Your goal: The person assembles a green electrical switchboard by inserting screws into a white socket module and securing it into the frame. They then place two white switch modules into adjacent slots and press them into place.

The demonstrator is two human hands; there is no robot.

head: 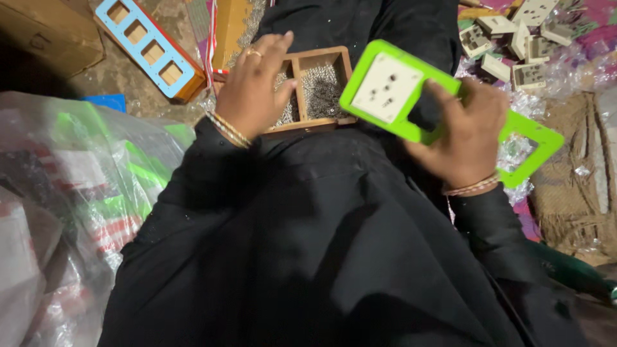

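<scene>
Tray (pixel 319 56) w/ screws (pixel 323 90) on lap, centre; left hand (pixel 254 87) in it. Right hand (pixel 464 132) holds frame (pixel 411 96) right of tray. Sockets pile (pixel 514 45) far right; bags (pixel 71 205) left.

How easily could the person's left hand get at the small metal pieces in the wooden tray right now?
Probably easily: the left hand already rests over the wooden tray, fingers spread above the metal pieces, with nothing between them.

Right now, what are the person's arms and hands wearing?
Both arms are covered to the wrist by loose black sleeves. The left hand has a gold-coloured ring on one finger and thin gold-coloured bangles at the wrist. The right hand wears thin, pale bangles at its wrist. No gloves are worn.
</scene>
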